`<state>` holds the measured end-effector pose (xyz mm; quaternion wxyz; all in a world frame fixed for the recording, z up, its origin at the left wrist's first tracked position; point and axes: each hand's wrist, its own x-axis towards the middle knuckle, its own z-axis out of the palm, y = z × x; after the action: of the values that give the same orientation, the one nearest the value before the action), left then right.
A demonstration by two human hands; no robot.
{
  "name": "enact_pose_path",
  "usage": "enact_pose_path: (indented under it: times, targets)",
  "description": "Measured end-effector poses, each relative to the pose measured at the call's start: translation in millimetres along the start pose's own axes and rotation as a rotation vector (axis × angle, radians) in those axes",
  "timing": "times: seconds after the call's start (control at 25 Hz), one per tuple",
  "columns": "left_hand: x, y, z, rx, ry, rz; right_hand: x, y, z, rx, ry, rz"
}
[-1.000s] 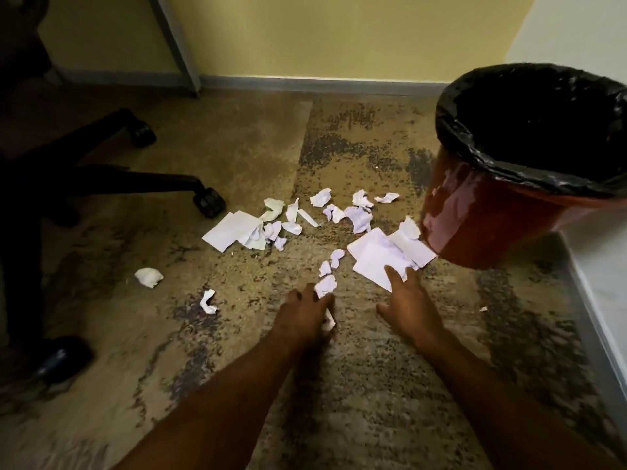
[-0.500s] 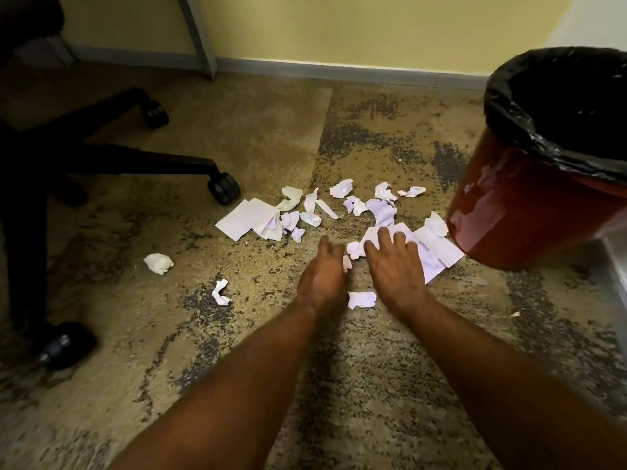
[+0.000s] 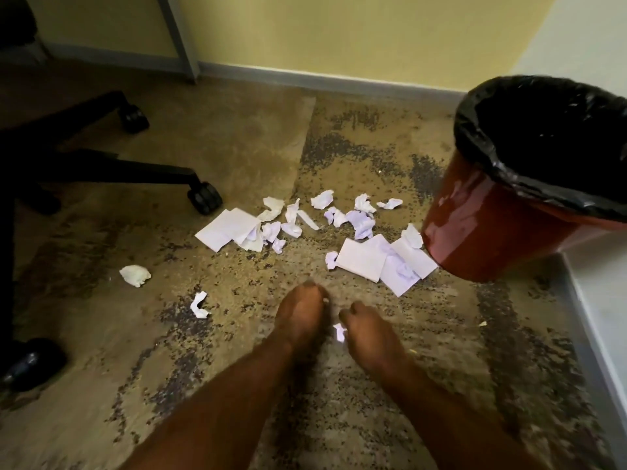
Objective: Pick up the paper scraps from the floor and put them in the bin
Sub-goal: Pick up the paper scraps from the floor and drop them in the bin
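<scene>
White paper scraps lie scattered on the carpet: a flat sheet with crumpled bits [image 3: 234, 228], a pile of folded sheets [image 3: 383, 262] beside the bin, small pieces [image 3: 363, 218] behind them, a ball [image 3: 135, 275] and a curl [image 3: 199, 305] at the left. The red bin [image 3: 485, 232] with a black liner stands at the right. My left hand [image 3: 300, 313] is low over the carpet with curled fingers, and a sliver of white shows at its fingertips. My right hand [image 3: 371, 334] is beside it, fingers curled, pinching a small scrap [image 3: 339, 331].
A black office chair base with castors [image 3: 203, 198] spreads over the left side. A grey desk leg [image 3: 179, 39] and yellow wall stand at the back. A white wall with a grey skirting [image 3: 583, 334] runs along the right, behind the bin.
Both hands have drawn back from the folded sheets toward me and curled. The loose scraps that lay between the hands are gone from the carpet; one now shows in my right hand.
</scene>
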<state>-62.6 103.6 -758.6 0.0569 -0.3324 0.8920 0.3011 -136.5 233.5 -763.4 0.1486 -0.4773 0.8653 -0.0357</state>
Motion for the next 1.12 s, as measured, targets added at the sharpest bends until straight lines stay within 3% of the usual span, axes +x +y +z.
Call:
enact_pose_path:
  times: [0.12,0.24,0.32,0.36,0.48,0.56,0.6,0.72,0.8,0.92,1.12]
  targets:
    - [-18.5,43.5,-28.9,-0.019,0.145,0.023,-4.1,1.0,-37.7,0.102,0.069,0.169]
    - [-31.4,147.6,-86.0,-0.139,0.473,0.21,-16.3,8.4,-139.0,0.483,0.583,0.304]
    - [-28.8,228.5,-130.5,-0.342,0.598,0.382,-33.4,21.7,-225.5,0.693,0.91,0.332]
    - [-23.6,262.9,-150.4,-0.391,0.621,0.462,-37.2,35.3,-261.5,0.681,1.005,0.343]
    - [8.0,329.9,-183.9,-0.282,0.519,0.656,-19.7,91.4,-320.3,0.379,1.033,0.385]
    - [32.6,333.1,-178.0,-0.104,0.355,0.566,-10.5,109.1,-324.0,0.213,0.951,0.444]
    - [39.4,320.2,-171.7,-0.114,0.367,0.505,-12.2,106.5,-318.1,0.219,0.983,0.432]
    - [43.7,245.9,-143.5,-0.276,0.629,0.366,-32.6,70.0,-286.1,0.351,1.184,0.25]
    - [45.6,178.5,-109.8,-0.188,0.574,0.204,-35.6,54.9,-238.8,0.439,1.074,0.216]
    - [54.8,93.5,-58.4,0.012,0.242,0.01,-8.9,59.2,-152.3,0.523,0.692,0.423]
    - [83.6,59.2,-8.0,0.11,-0.11,0.059,32.8,91.0,-65.4,0.303,0.2,0.445]
